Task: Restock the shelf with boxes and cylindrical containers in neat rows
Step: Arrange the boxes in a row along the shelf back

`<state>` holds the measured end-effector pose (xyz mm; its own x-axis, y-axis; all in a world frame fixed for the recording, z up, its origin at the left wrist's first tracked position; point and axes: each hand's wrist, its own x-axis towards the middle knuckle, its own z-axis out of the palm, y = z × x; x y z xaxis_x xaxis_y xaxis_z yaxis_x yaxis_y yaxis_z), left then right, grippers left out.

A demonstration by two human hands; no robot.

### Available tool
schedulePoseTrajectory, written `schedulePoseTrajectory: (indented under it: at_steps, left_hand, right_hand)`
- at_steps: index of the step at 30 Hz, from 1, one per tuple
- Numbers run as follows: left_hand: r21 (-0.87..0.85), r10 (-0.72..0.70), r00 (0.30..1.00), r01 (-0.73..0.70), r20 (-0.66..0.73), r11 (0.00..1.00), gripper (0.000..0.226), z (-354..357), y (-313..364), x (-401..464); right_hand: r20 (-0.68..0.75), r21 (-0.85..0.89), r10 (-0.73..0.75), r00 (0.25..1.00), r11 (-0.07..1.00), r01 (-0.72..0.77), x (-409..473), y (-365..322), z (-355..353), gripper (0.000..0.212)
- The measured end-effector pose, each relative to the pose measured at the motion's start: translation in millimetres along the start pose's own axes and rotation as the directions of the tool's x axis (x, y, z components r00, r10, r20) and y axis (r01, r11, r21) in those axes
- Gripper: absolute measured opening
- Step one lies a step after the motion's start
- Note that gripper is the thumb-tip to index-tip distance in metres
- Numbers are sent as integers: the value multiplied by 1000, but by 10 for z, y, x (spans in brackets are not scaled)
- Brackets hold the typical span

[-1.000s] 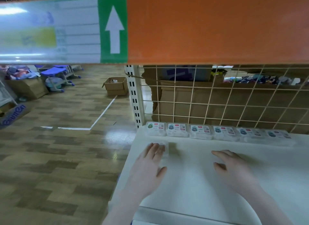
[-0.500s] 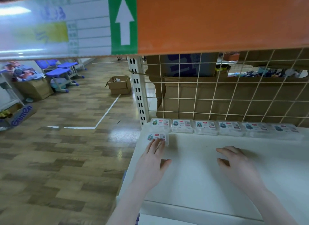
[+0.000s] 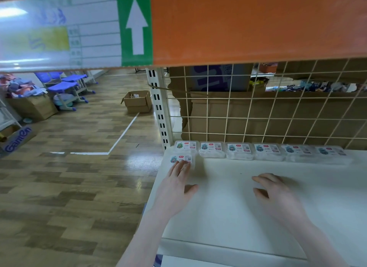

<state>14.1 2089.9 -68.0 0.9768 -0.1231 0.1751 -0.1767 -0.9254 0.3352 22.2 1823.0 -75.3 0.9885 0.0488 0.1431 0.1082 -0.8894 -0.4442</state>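
On a white shelf (image 3: pixel 228 207), the left hand (image 3: pixel 174 189) presses straight fingers on a small box (image 3: pixel 181 159) at ten o'clock, grasping nothing; the right hand (image 3: pixel 278 195) rests relaxed, empty.

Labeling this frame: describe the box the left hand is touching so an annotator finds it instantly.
Start at the white shelf under the orange beam. Six clear boxes line its back edge against the wire grid. The target box sits alone in front of the leftmost one, under the left hand.
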Motion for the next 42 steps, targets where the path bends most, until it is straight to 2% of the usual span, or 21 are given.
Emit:
schedulePoseTrajectory:
  at_steps: [24, 32, 38, 42]
  left_hand:
    - [24, 36, 998, -35, -52, 999, 62, 15, 38, -5]
    - [28, 46, 998, -44, -54, 999, 62, -68, 80, -36]
    - [168, 60, 989, -37, -137, 985, 54, 72, 240, -87]
    - [110, 57, 988, -41, -142, 993, 46, 157, 499, -138]
  right_hand:
    - [1, -44, 4, 1000, 999, -4, -41, -40, -44, 36]
    - [-88, -48, 112, 990, 992, -117, -154, -40, -103, 36]
    - [-206, -62, 230, 951, 967, -247, -359, 87, -227, 32]
    - [-260, -93, 235, 937, 959, -267, -522, 284, -343, 28]
